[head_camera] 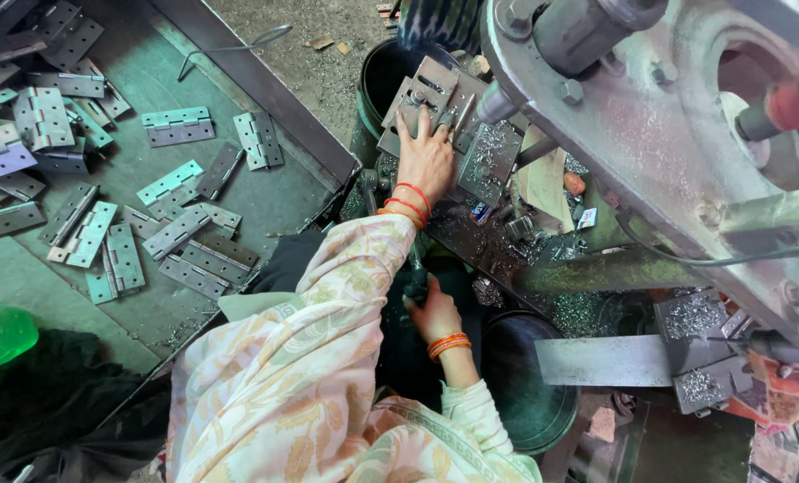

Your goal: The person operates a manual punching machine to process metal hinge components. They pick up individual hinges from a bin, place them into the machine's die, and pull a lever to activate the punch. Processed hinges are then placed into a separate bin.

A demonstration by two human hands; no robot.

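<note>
One hinge (428,97), perhaps, under left hand (425,159)

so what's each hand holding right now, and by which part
The left hand presses flat on a metal hinge on the machine bed, fingers spread over its leaf, not gripping. The right hand closes around a dark lever near its lower end.

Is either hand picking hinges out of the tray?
No: the left hand presses a hinge on the machine, the right hand grips a lever.
</note>
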